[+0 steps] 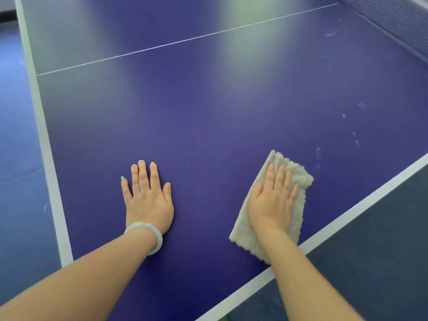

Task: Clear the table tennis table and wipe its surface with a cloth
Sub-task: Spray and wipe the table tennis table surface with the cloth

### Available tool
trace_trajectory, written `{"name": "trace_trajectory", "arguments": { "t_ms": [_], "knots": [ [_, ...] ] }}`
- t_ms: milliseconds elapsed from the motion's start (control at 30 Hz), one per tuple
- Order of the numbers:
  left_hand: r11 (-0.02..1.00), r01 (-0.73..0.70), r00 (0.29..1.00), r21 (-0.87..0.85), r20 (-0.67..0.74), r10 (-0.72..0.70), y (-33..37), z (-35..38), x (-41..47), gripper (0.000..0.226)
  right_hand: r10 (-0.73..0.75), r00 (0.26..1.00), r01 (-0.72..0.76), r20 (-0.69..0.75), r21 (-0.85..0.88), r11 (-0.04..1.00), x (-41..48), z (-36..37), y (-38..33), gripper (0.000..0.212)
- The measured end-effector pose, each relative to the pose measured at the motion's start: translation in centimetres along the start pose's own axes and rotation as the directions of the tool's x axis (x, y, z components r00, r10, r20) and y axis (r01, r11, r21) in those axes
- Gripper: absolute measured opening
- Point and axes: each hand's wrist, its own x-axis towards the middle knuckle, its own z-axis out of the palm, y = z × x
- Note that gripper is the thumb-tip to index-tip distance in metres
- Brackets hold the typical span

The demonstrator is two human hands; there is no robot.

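The blue table tennis table (pixel 208 107) fills most of the view, with white edge lines and a thin white centre line. A folded beige fluffy cloth (pixel 298 181) lies flat on it near the right edge line. My right hand (pixel 273 200) presses on the cloth with straight fingers. My left hand (pixel 148 195) rests flat on the bare surface to the left, fingers spread, a pale bangle on its wrist. Small whitish spots (pixel 318 156) mark the surface just beyond the cloth.
The dark net (pixel 398 22) runs along the top right corner. White border lines (pixel 44 144) mark the table's left edge, and another runs along the lower right. Blue floor (pixel 16 135) lies to the left, dark grey floor (pixel 382 239) to the lower right.
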Motion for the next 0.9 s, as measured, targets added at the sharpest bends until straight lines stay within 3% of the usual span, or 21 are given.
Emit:
{"name": "trace_trajectory", "arguments": {
  "t_ms": [100,200,267,367,433,500,567,667,733,800,900],
  "knots": [
    [1.000,0.002,1.000,-0.005,-0.006,-0.002,-0.2,0.0,0.0,0.065,-0.198,0.980,0.199,-0.028,0.019,0.980,-6.4,1.0,-1.9,0.061],
    [1.000,0.002,1.000,-0.003,-0.015,-0.002,-0.2,0.0,0.0,0.065,-0.384,0.923,0.384,0.011,-0.014,0.923,-6.7,1.0,-0.6,0.062],
    [1.000,0.001,1.000,-0.007,-0.013,-0.001,-0.1,0.0,0.0,0.065,-0.293,0.956,0.294,0.037,-0.042,0.955,-4.7,0.5,2.0,0.063],
    [1.000,0.004,1.000,-0.005,-0.009,-0.004,0.0,0.0,-0.1,0.064,0.007,1.000,-0.005,0.028,-0.050,0.999,-3.5,0.0,4.5,0.066],
    [1.000,0.004,1.000,-0.005,-0.009,-0.004,0.0,-0.1,-0.1,0.064,0.046,0.999,-0.046,-0.014,-0.022,0.999,-5.3,0.0,3.2,0.066],
    [1.000,0.003,1.000,-0.012,-0.009,-0.003,0.0,-0.2,-0.2,0.064,-0.144,0.989,0.144,-0.018,-0.025,0.989,-8.4,0.4,1.9,0.063],
    [1.000,0.005,1.000,-0.018,-0.006,-0.005,0.0,-0.2,-0.3,0.064,-0.398,0.916,0.400,0.045,-0.044,0.916,-9.9,0.5,2.3,0.061],
    [1.000,0.006,1.000,-0.015,-0.007,-0.006,0.0,-0.2,-0.3,0.064,-0.534,0.841,0.538,0.082,-0.039,0.842,-6.6,-0.1,5.6,0.060],
    [1.000,0.005,1.000,-0.018,-0.006,-0.006,0.0,-0.2,-0.3,0.064,-0.426,0.902,0.430,0.068,-0.065,0.901,-3.7,-0.4,7.7,0.062],
    [1.000,0.006,1.000,-0.022,-0.008,-0.006,0.1,-0.2,-0.3,0.064,-0.213,0.974,0.219,0.079,-0.080,0.972,-1.8,-0.8,8.5,0.063],
    [1.000,0.011,1.000,-0.023,-0.003,-0.011,0.1,-0.2,-0.3,0.063,0.009,0.999,-0.006,0.047,-0.062,0.998,-3.2,-0.3,5.8,0.062]
  ]
}}
